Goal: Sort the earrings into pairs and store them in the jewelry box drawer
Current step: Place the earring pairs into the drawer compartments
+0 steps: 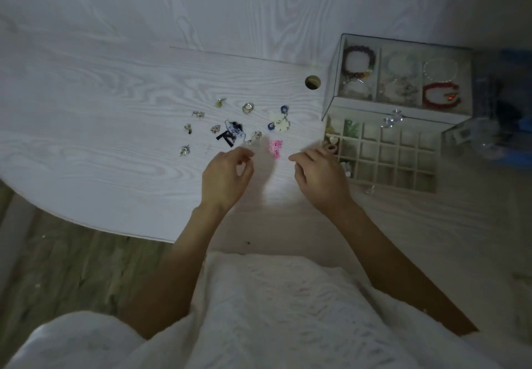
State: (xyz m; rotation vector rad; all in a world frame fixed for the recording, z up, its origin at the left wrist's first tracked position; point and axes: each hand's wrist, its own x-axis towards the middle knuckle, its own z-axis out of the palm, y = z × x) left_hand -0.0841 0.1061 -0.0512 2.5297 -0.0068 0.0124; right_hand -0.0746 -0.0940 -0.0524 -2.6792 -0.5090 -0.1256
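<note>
A: Dozens of tiny earrings (230, 127) we've got at 12 o'clock from our hands: pink, blue, gold, pearly.

B: Yep, drawer (385, 152) at 2 o'clock. Left hand (224, 177) and right hand (319, 175) loosely curled, seemingly empty.

White wood-grain table (115, 115) with a round cable hole (312, 82), scattered earrings (230, 129) and a pink pair (275, 148) lying loose at centre, glass-topped jewelry box (403, 78) with open gridded drawer (388, 155) at right.
</note>
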